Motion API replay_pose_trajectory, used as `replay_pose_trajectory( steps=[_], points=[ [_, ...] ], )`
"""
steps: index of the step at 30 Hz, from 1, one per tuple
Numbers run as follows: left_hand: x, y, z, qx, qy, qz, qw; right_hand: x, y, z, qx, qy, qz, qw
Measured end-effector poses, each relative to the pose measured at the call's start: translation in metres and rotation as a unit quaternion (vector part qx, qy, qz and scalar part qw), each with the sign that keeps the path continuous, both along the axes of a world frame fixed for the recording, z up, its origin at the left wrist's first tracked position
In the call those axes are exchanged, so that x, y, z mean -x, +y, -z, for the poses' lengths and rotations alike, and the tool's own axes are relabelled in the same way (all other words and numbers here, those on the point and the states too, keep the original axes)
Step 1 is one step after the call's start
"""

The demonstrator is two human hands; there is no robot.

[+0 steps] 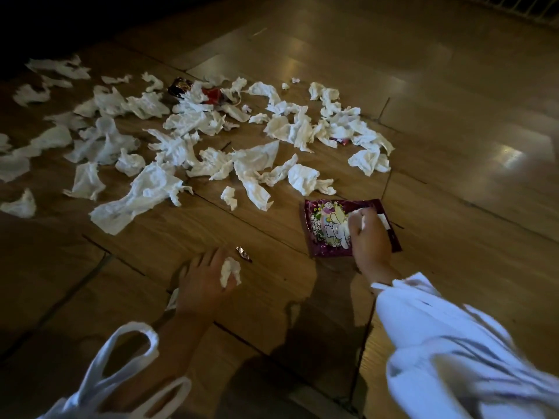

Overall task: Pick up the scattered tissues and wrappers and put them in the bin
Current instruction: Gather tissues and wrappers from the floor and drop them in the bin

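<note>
Wood floor looks dim and shiny. Tissues lie across the middle and upper left. They are soft and light, so any pinch works. My left hand pinches 1 small tissue ball. My right hand curls round a tissue bit over the purple wrapper at lower right. It looks slippery, so I think an edge is best.

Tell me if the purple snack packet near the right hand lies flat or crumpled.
Flat, print side up: the purple packet shows straight edges and an unfolded cartoon print; the right hand hides its right part.
</note>
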State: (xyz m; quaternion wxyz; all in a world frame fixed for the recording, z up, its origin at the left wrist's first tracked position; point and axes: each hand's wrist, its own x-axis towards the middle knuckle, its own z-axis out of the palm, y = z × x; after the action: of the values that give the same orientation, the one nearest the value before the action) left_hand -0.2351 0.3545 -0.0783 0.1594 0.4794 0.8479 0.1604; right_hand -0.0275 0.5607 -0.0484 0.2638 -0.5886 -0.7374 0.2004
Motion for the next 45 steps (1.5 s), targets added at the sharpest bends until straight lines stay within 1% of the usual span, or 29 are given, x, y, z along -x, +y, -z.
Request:
replay_pose_trajectory(
  steps=[2, 3, 4, 5, 7, 8, 10, 12, 13, 15, 16, 17, 18, 19, 20, 23, 25, 27, 29, 31, 32, 34, 35, 37, 39, 41, 42, 44, 45],
  points=[
    [0.000, 0.002, 0.000, 0.023, 0.030, 0.050, 0.998, -0.007, 0.009, 0.011, 0.059, -0.155, -0.064, 0.984],
    [0.000, 0.004, -0.001, 0.040, 0.043, 0.079, 0.995, -0.010, 0.011, 0.015, 0.075, -0.188, -0.091, 0.975],
    [0.000, 0.006, -0.001, 0.061, 0.056, 0.110, 0.991, -0.010, 0.011, 0.017, 0.078, -0.180, -0.097, 0.976],
    [0.000, 0.009, -0.002, 0.079, 0.072, 0.140, 0.984, -0.011, 0.011, 0.018, 0.071, -0.143, -0.086, 0.983],
    [0.000, 0.016, -0.002, 0.091, 0.100, 0.180, 0.974, -0.013, 0.009, 0.017, 0.039, -0.020, -0.029, 0.999],
    [-0.001, 0.019, -0.004, 0.104, 0.113, 0.188, 0.970, -0.016, 0.005, 0.014, 0.033, 0.048, 0.003, 0.998],
    [0.000, 0.023, -0.001, 0.138, 0.126, 0.184, 0.965, -0.025, -0.008, 0.009, 0.036, 0.174, 0.064, 0.982],
    [0.000, 0.021, -0.001, 0.121, 0.130, 0.161, 0.971, -0.037, -0.026, 0.009, 0.030, 0.231, 0.108, 0.966],
    [-0.002, 0.019, -0.002, 0.090, 0.138, 0.152, 0.975, -0.044, -0.035, 0.014, 0.037, 0.227, 0.112, 0.967],
    [-0.003, 0.014, 0.005, 0.046, 0.148, 0.125, 0.980, -0.052, -0.053, 0.024, 0.067, 0.186, 0.079, 0.977],
    [-0.004, 0.011, 0.008, 0.034, 0.135, 0.109, 0.984, -0.055, -0.060, 0.032, 0.068, 0.119, 0.047, 0.989],
    [-0.005, 0.010, 0.009, 0.032, 0.127, 0.100, 0.986, -0.058, -0.065, 0.039, 0.057, 0.018, 0.012, 0.998],
    [-0.006, 0.009, 0.007, 0.033, 0.121, 0.093, 0.988, -0.060, -0.069, 0.045, 0.046, -0.078, -0.020, 0.996],
    [-0.006, 0.009, 0.007, 0.026, 0.120, 0.090, 0.988, -0.060, -0.073, 0.048, 0.034, -0.140, -0.036, 0.989],
    [-0.006, 0.007, 0.008, 0.020, 0.123, 0.092, 0.988, -0.059, -0.076, 0.047, 0.025, -0.165, -0.037, 0.985],
    [-0.004, 0.001, 0.008, 0.049, 0.106, 0.077, 0.990, -0.057, -0.075, 0.045, 0.016, -0.155, -0.043, 0.987],
    [-0.002, -0.002, 0.010, 0.058, 0.083, 0.077, 0.992, -0.056, -0.074, 0.043, 0.038, -0.138, -0.071, 0.987],
    [0.001, -0.002, 0.010, 0.066, 0.053, 0.092, 0.992, -0.055, -0.073, 0.042, 0.052, -0.107, -0.064, 0.991],
    [0.005, -0.003, 0.011, 0.036, 0.034, 0.103, 0.993, -0.054, -0.072, 0.043, 0.066, -0.090, -0.031, 0.993],
    [0.006, -0.005, 0.007, 0.016, 0.008, 0.108, 0.994, -0.052, -0.070, 0.044, 0.070, -0.098, -0.016, 0.993],
    [0.006, -0.007, 0.004, -0.003, -0.023, 0.094, 0.995, -0.052, -0.070, 0.044, 0.057, -0.109, -0.017, 0.992],
    [0.007, -0.009, -0.004, -0.028, -0.112, -0.010, 0.993, -0.052, -0.070, 0.043, 0.027, -0.121, -0.023, 0.992],
    [0.008, -0.009, -0.007, -0.035, -0.157, -0.053, 0.986, -0.052, -0.071, 0.042, 0.026, -0.123, -0.031, 0.992],
    [0.011, -0.011, -0.008, -0.060, -0.219, -0.114, 0.967, -0.051, -0.071, 0.037, 0.053, -0.135, -0.072, 0.987],
    [0.012, -0.015, -0.016, -0.105, -0.264, -0.158, 0.946, -0.044, -0.072, 0.028, 0.079, -0.166, -0.145, 0.972],
    [0.016, -0.020, -0.023, -0.118, -0.307, -0.176, 0.928, -0.022, -0.075, 0.012, 0.078, -0.250, -0.254, 0.931],
    [0.022, -0.023, -0.025, -0.119, -0.309, -0.173, 0.928, -0.004, -0.078, 0.002, 0.081, -0.266, -0.307, 0.910],
    [0.043, -0.029, -0.034, -0.097, -0.266, -0.145, 0.948, 0.044, -0.088, -0.020, 0.123, -0.200, -0.373, 0.898],
    [0.057, -0.033, -0.040, -0.081, -0.235, -0.133, 0.959, 0.071, -0.095, -0.032, 0.123, -0.170, -0.395, 0.895]
  ],
)
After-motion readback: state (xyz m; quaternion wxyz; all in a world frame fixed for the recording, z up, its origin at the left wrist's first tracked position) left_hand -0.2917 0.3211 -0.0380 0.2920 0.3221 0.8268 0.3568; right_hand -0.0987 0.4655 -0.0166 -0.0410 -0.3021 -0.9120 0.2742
